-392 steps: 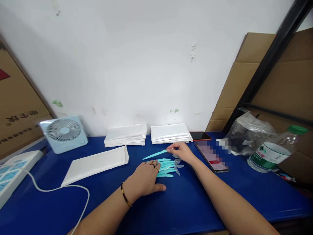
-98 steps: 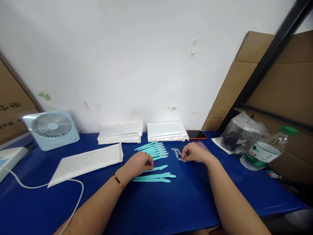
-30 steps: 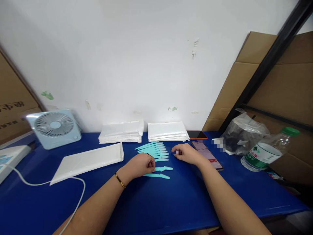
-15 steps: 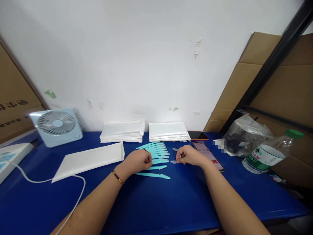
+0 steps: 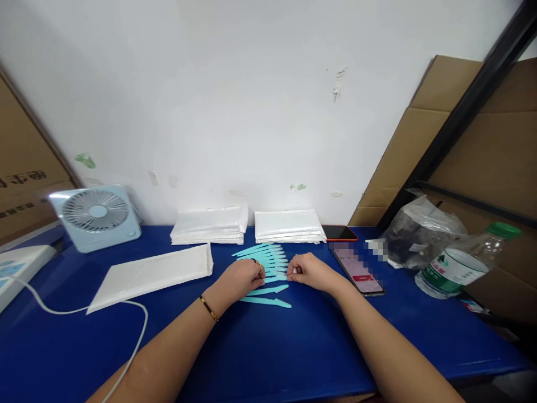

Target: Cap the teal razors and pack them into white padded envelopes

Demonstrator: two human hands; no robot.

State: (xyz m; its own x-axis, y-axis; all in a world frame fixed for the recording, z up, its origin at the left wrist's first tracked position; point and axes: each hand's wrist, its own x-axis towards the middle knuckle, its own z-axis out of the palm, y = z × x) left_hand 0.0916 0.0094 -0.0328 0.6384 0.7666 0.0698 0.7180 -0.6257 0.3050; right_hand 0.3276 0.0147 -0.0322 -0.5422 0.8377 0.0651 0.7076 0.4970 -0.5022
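Note:
Several teal eyebrow razors [image 5: 266, 254] lie fanned out on the blue table, blade ends to the right. My left hand [image 5: 243, 277] is closed over the handles, its thumb and finger pinching one razor in the lower part of the fan. Two more razors [image 5: 268, 302] lie nearer to me, below that hand. My right hand [image 5: 310, 272] is pinched at the right-hand tips of the razors, touching or almost touching the blade end of the held one. The small clear blade cap in its fingers is mostly hidden now.
Two stacks of white packets [image 5: 210, 224] stand against the wall, and a single white packet [image 5: 155, 274] lies left. A fan [image 5: 98, 218] and white cable [image 5: 145, 319] are farther left. Right are a lit phone [image 5: 356, 271], a dark phone [image 5: 342, 233], a plastic bag [image 5: 419, 229] and a bottle [image 5: 457, 268].
My right hand has moved left to the razor tips; the clear pieces seen at its fingers before no longer show. My left hand has shifted slightly right.

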